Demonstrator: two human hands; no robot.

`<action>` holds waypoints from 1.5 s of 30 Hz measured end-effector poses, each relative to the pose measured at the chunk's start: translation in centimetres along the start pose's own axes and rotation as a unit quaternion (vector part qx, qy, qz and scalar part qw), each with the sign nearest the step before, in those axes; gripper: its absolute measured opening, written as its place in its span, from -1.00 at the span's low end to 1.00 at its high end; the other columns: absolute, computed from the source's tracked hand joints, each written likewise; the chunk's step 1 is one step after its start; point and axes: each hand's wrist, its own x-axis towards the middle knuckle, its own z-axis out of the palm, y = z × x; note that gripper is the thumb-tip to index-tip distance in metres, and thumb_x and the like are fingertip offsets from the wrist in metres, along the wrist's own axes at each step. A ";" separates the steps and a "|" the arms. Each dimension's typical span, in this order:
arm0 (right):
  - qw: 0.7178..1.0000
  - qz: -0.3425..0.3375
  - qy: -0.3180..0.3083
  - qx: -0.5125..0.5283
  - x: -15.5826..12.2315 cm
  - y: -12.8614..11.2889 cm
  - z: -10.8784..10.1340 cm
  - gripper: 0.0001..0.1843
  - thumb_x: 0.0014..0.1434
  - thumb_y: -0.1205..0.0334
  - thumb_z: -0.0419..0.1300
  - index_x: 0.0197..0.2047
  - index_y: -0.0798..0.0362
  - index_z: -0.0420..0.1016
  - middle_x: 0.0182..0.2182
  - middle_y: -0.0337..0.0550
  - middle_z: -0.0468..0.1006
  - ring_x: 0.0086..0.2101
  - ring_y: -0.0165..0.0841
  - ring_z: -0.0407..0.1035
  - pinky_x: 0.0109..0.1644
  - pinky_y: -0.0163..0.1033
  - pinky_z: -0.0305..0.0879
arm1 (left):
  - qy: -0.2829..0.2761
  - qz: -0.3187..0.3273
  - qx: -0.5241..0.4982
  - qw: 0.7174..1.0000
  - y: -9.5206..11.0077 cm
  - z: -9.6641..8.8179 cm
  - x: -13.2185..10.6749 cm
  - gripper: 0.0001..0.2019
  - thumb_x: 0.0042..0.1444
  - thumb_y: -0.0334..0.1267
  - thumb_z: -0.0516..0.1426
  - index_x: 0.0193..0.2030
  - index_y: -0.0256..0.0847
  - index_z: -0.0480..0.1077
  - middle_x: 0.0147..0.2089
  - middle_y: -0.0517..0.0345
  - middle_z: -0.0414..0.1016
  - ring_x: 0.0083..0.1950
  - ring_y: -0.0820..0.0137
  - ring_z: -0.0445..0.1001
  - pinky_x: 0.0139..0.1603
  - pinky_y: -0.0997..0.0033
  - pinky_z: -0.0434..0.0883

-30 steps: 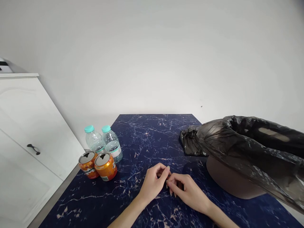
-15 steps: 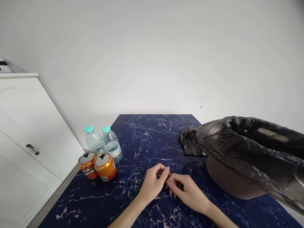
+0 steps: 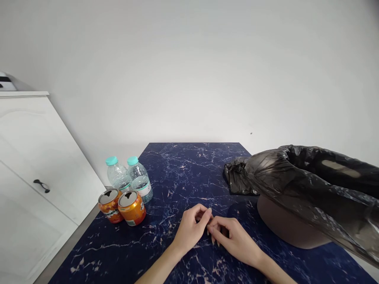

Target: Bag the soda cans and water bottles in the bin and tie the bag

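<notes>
My left hand point(image 3: 193, 227) rests on the dark blue marbled table point(image 3: 189, 165), its fingers curled in with thumb and fingertips together. Against its fingertips lies my right hand point(image 3: 233, 238), curled in the same way. Nothing shows in either hand. To the left, two orange drink cans, a front one point(image 3: 132, 209) and one beside it point(image 3: 110, 207), stand upright with their tops opened. Just behind them are two clear plastic bottles, one at the left point(image 3: 117, 175) and one at the right point(image 3: 141, 183), both with turquoise caps on.
At the right stands a brown bin point(image 3: 290, 227) lined with a black plastic bag point(image 3: 275, 169), which folds over its rim onto the table. A white cabinet point(image 3: 35, 157) with a dark handle is at the left. A pale wall point(image 3: 189, 79) rises behind the table.
</notes>
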 end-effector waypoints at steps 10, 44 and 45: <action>1.000 0.002 -0.003 -0.005 0.0 0.1 -0.1 -0.64 0.48 0.04 0.17 -0.34 -0.01 0.54 -0.47 -0.25 0.59 -0.46 -0.36 0.38 -0.34 -0.27 0.19 | 0.000 0.000 -0.004 1.000 0.1 0.0 0.0 -0.59 0.42 0.10 0.13 -0.34 -0.15 0.47 -0.36 0.21 0.47 -0.32 0.38 0.41 -0.25 0.40 0.32; 0.999 -0.002 -0.004 0.044 0.2 0.2 -0.4 -0.55 0.48 -0.16 0.15 -0.30 0.00 0.53 -0.45 -0.23 0.62 -0.46 -0.34 0.44 -0.30 -0.26 0.29 | -0.014 0.016 0.014 1.000 -0.3 -0.1 0.1 -0.60 0.44 0.10 0.09 -0.29 -0.13 0.47 -0.31 0.18 0.52 -0.29 0.35 0.47 -0.22 0.40 0.37; 0.999 -0.003 -0.004 0.046 0.2 0.3 -0.4 -0.55 0.48 -0.16 0.15 -0.29 0.00 0.53 -0.44 -0.23 0.61 -0.46 -0.35 0.44 -0.30 -0.26 0.29 | -0.015 0.017 0.016 1.000 -0.3 -0.2 0.1 -0.60 0.44 0.10 0.09 -0.28 -0.13 0.48 -0.31 0.18 0.52 -0.30 0.36 0.47 -0.22 0.40 0.37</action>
